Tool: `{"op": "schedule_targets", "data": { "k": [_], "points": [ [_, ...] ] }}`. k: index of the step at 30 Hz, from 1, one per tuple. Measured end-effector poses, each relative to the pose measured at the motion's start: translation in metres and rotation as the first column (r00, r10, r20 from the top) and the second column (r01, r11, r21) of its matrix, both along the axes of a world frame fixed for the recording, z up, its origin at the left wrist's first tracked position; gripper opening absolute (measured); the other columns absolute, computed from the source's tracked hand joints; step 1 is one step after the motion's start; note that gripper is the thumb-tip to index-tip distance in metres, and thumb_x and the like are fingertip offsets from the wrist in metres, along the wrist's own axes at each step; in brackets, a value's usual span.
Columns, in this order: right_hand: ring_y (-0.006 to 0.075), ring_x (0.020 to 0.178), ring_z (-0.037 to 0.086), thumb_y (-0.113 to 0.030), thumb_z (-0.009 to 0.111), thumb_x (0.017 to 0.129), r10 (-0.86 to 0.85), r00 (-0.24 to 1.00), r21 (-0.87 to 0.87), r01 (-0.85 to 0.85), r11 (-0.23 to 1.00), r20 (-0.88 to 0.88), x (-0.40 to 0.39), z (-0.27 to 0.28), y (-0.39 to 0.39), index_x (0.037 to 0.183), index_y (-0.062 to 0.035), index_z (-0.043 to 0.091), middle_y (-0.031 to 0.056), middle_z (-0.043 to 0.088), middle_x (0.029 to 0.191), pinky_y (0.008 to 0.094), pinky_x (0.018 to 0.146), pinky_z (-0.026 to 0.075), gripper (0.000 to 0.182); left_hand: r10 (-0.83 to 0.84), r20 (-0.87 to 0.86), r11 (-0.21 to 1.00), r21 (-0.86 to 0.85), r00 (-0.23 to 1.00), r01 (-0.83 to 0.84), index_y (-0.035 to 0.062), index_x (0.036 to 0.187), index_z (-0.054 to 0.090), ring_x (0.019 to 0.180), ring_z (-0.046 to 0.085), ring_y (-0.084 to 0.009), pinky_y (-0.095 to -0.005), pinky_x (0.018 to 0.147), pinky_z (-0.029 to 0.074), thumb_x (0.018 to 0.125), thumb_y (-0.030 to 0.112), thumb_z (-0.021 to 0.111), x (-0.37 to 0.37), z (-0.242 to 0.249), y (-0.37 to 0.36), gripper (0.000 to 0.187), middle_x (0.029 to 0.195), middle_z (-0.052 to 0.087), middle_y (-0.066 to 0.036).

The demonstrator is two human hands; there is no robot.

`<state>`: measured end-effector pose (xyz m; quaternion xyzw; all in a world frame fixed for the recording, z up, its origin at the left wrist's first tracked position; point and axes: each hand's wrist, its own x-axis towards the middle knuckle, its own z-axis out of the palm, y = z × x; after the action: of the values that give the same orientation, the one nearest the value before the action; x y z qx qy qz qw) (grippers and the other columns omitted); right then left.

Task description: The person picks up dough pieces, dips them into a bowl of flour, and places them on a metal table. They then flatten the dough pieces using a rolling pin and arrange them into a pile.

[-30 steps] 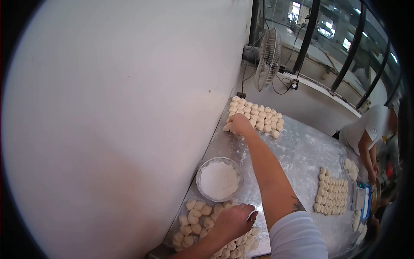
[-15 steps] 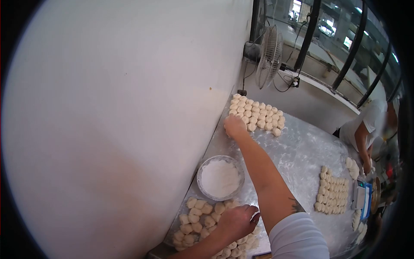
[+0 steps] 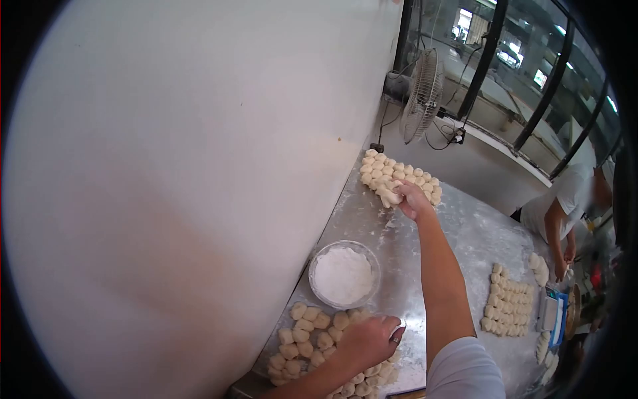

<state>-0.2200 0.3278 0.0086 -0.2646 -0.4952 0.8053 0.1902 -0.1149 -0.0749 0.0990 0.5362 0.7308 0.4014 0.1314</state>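
Note:
At the far batch of dough balls [image 3: 407,171], my right hand [image 3: 415,201] is closed on a clump of dough balls [image 3: 389,193], gathered at the batch's near side. My left hand [image 3: 369,342] is closed above the nearer pile of dough balls [image 3: 299,332]. A small white edge shows at its fingertips, but what it belongs to I cannot make out. A ring is on one of that hand's fingers. Between the two groups stands a clear bowl of white flour [image 3: 343,275].
A metal table [image 3: 458,233] dusted with flour meets the white wall [image 3: 199,166] on the left. On the right are rows of dough pieces [image 3: 508,302] and a scale [image 3: 550,312]. A co-worker [image 3: 558,206] stands beyond. A fan [image 3: 423,95] hangs near the windows.
My right hand has swept rightward along the far batch's near side and now grips a clump of dough balls. My left hand has barely moved. The view has shifted slightly.

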Motion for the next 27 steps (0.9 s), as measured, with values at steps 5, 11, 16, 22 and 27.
{"op": "schedule_targets", "data": {
  "k": [5, 11, 16, 22, 27],
  "points": [
    [0.0218, 0.111, 0.068, -0.002, 0.063, 0.09, 0.017, 0.987, -0.121, -0.037, 0.992, -0.162, 0.048, 0.047, -0.031, 0.138, 0.0018, 0.055, 0.0111, 0.066, 0.124, 0.0359, 0.099, 0.057, 0.049, -0.024, 0.046, 1.0, 0.006, 0.999, 0.024, 0.0138, 0.092, 0.072, 0.073, 0.07, -0.0307, -0.0433, 0.063, 0.056, 0.091, 0.021, 0.074, -0.001, 0.001, -0.002, 0.008, 0.081, 0.071, -0.007],
    [0.0227, 0.109, 0.069, -0.003, 0.067, 0.086, 0.232, 0.968, 0.129, -0.243, 0.961, 0.092, 0.075, 0.115, -0.095, 0.127, -0.0018, 0.067, 0.0093, 0.066, 0.123, 0.0364, 0.093, 0.058, 0.041, 0.1, -0.047, 0.981, 0.174, 0.994, -0.091, 0.0133, 0.09, 0.071, 0.067, 0.069, -0.0279, -0.04, 0.06, 0.056, 0.085, 0.017, 0.077, -0.009, 0.015, -0.004, 0.008, 0.076, 0.07, -0.005],
    [0.0289, 0.104, 0.07, -0.005, 0.072, 0.083, 0.33, 0.864, 0.811, -0.483, 0.33, 0.38, 0.068, 0.121, -0.203, 0.113, -0.0079, 0.076, 0.0092, 0.07, 0.117, 0.0384, 0.09, 0.057, 0.031, 0.095, -0.105, 0.841, 0.54, 0.99, -0.024, 0.0115, 0.082, 0.068, 0.059, 0.064, -0.0234, -0.0349, 0.055, 0.052, 0.08, 0.01, 0.08, -0.004, 0.037, -0.008, 0.012, 0.069, 0.064, -0.003],
    [0.0352, 0.093, 0.072, -0.007, 0.069, 0.084, 0.371, 0.652, 0.707, -0.708, -0.016, 0.661, 0.07, 0.063, -0.263, 0.114, -0.0052, 0.076, 0.0189, 0.073, 0.101, 0.0426, 0.088, 0.057, 0.031, 0.018, -0.175, 0.777, 0.622, 0.984, 0.097, 0.011, 0.079, 0.067, 0.054, 0.057, -0.022, -0.0348, 0.051, 0.047, 0.08, 0.011, 0.08, 0.015, 0.039, -0.011, 0.012, 0.066, 0.058, -0.002],
    [0.0344, 0.094, 0.072, -0.007, 0.068, 0.084, 0.065, 0.852, 0.848, -0.523, 0.083, 0.519, 0.075, 0.092, -0.22, 0.121, -0.0056, 0.074, 0.0211, 0.074, 0.103, 0.0431, 0.086, 0.058, 0.038, -0.018, -0.183, 0.78, 0.613, 0.983, 0.128, 0.0115, 0.075, 0.065, 0.055, 0.057, -0.0221, -0.0347, 0.051, 0.046, 0.081, 0.012, 0.078, 0.017, 0.036, -0.01, 0.015, 0.066, 0.057, -0.002]
  ]
}}
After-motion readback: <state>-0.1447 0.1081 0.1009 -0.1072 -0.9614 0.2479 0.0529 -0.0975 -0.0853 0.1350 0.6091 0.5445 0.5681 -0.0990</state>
